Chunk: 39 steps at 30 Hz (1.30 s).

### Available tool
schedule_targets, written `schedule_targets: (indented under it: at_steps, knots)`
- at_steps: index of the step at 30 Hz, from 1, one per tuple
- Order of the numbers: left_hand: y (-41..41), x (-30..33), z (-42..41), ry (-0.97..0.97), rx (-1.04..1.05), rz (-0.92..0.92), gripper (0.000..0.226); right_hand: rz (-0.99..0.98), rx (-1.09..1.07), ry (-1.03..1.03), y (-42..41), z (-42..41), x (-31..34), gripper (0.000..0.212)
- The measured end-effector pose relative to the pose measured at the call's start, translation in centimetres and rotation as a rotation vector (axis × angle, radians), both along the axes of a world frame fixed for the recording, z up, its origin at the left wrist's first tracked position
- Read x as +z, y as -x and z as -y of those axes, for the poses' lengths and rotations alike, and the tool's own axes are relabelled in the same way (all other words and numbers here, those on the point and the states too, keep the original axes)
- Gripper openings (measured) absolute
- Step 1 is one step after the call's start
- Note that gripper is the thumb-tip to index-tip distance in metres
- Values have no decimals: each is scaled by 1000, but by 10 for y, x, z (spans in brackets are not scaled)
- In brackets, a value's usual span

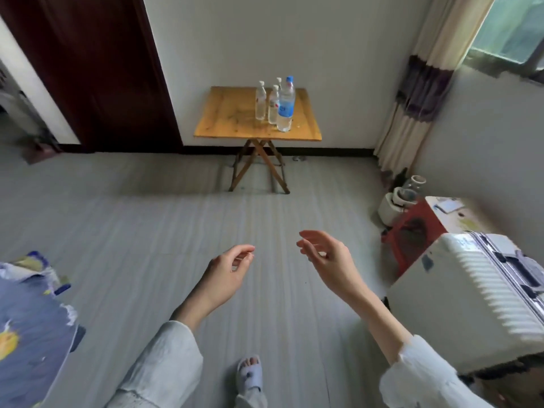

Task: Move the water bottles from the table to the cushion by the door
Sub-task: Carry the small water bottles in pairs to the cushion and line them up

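four-ish bottles (pixel 276 103) on table (pixel 229 113), hands empty

It was a room in a home: a curtained window (pixel 512 28), a dark wooden door (pixel 97 72), a patterned bedspread (pixel 26 334) and a white suitcase (pixel 471 293) showed it.

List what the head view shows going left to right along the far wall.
Dark door → wooden table with the water bottles → striped curtain → window.
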<state>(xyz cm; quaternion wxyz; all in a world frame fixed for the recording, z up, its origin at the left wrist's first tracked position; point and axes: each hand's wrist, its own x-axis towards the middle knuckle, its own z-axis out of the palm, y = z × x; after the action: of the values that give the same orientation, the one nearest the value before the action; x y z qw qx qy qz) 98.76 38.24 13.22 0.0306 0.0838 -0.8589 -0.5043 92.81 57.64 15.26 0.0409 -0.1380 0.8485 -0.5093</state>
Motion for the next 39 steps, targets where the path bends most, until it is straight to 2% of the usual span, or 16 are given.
schedule_targets:
  at_steps: [12,17,24,31,39]
  knots:
    - [286,16,125,-27,-46,-48,19,-20,-28,-12,278,111,19,20]
    - [381,-7,159,-25,-86,14,17,42,-16,69,381,151,11,19]
    - [561,-8,200,-35,-51,-36,18,58,12,125,567,199,7,18]
    - [719,8,242,-41,1,-13,21,50,29,73,738,246,20,19]
    - [866,-24,296,-72,-53,51,18,89,-29,-16,876,289,-1,19]
